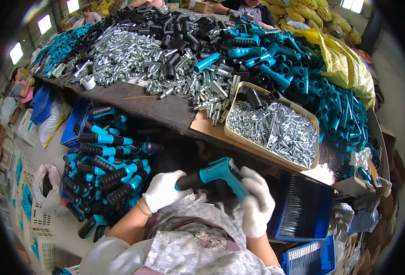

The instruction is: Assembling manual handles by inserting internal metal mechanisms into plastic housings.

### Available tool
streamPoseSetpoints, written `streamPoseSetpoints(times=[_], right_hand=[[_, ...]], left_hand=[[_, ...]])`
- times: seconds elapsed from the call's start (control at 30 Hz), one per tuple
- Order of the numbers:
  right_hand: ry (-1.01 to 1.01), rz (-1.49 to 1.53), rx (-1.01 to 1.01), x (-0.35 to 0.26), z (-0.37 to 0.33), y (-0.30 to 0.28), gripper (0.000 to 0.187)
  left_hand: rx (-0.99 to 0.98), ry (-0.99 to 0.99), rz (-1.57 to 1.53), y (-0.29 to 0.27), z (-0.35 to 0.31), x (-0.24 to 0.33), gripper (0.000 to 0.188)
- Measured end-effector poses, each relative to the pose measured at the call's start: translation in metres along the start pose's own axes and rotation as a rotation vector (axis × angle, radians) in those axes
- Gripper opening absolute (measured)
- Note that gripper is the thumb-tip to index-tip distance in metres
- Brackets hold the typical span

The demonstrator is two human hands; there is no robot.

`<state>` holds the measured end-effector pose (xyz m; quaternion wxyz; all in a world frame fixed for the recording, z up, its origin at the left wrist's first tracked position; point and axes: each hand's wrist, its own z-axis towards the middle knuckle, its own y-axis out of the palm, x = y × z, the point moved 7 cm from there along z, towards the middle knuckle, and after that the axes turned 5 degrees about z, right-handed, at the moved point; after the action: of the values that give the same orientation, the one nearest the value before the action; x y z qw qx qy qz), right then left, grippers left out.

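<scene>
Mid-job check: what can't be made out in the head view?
All in the head view:
Right hand: blurred, exact fingertip contact unclear.
Teal-and-black handle: lower end hidden by the right hand.
Left hand: palm hidden by the hand's back.
Metal pins: too small to count.
Apron: cut off by the lower edge.

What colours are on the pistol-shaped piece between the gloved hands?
The pistol-shaped piece is teal and black, best seen in the head view.

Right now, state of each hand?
Left white-gloved hand: holding a teal-and-black pistol-shaped part.
Right white-gloved hand: holding the same part's other end.
</scene>
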<state>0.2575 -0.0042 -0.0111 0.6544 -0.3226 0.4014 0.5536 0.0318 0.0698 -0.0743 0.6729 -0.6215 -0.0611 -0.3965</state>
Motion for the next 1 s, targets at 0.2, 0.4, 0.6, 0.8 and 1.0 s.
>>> streamPoseSetpoints(times=[0.2, 0.4, 0.6, 0.8, 1.0], right_hand=[[0.259, 0.170, -0.100, 0.022, 0.015, -0.015, 0.034], [-0.129, -0.135, -0.265, -0.010, 0.012, 0.016, 0.035], [0.037, 0.027, -0.036, 0.005, 0.017, -0.014, 0.025], [0.048, 0.097, -0.179, 0.002, 0.020, -0.008, 0.024], [-0.199, 0.043, -0.239, -0.020, 0.010, 0.017, 0.025]], left_hand=[[-0.115, 0.495, 0.000, 0.008, -0.036, 0.024, 0.025], [-0.073, 0.118, 0.102, 0.029, -0.009, -0.007, 0.029], [0.117, 0.235, -0.101, 0.010, -0.013, 0.011, 0.028], [-0.271, 0.420, 0.140, 0.030, -0.032, 0.026, 0.023], [-0.064, -0.001, -0.202, 0.033, -0.017, -0.007, 0.028]])
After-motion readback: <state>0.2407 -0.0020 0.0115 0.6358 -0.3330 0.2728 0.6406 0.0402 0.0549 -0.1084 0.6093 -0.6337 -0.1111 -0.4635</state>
